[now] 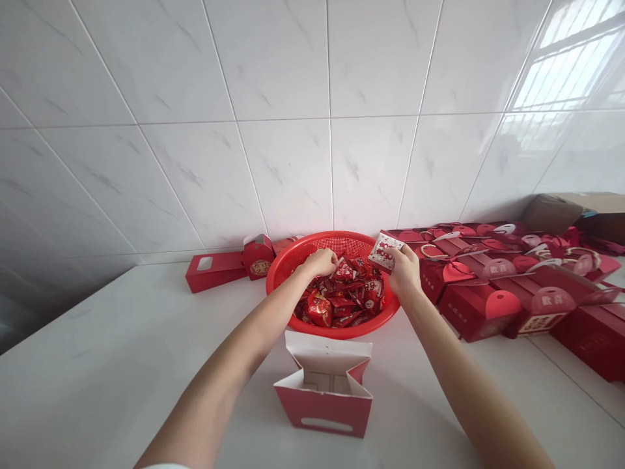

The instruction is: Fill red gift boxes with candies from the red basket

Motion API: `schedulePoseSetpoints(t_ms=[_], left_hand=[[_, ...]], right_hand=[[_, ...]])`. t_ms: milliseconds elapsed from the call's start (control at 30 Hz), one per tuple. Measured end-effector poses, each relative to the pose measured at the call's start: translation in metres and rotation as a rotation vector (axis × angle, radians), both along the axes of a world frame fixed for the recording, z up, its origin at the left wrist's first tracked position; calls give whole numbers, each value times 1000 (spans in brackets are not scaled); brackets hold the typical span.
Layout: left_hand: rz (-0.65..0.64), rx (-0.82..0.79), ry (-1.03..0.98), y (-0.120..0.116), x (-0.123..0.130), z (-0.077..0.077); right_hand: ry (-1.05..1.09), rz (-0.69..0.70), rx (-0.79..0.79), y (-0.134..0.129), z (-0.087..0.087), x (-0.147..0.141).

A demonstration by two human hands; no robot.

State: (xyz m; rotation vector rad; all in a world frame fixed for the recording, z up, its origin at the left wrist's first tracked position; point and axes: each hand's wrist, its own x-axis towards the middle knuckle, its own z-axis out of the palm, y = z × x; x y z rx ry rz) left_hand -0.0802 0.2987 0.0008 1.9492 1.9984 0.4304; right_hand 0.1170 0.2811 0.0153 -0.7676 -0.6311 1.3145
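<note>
A red plastic basket (pixel 278 277) full of red wrapped candies (pixel 342 299) stands near the wall. Over its left part my left hand (pixel 322 262) is closed, fingers curled down at the candies; what they grip, if anything, is hidden. At the basket's right rim my right hand (pixel 405 268) holds a small square packet (pixel 382 251), white with red flower shapes on its face, pinched between thumb and fingers. In front of the basket, between my forearms, an open red paper gift box (pixel 325 413) stands upright. Its white inside shows no contents.
Many closed red gift boxes (pixel 481 306) crowd the right side of the white counter (pixel 122 365). Two red boxes (pixel 215 270) lie left of the basket. A brown cardboard box (pixel 556 212) sits at the far right. White tiled wall (pixel 283 163) rises behind.
</note>
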Motion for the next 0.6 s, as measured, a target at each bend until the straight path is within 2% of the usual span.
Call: schedulePoseSetpoints(t_ms=[167, 367, 600], left_hand=[[-5, 1, 28, -3, 6, 2], [-51, -6, 60, -10, 17, 15], [47, -237, 143, -11, 4, 17]], right_hand=[[15, -4, 26, 0, -2, 0], [17, 2, 54, 5, -7, 1], [13, 31, 30, 6, -7, 2]])
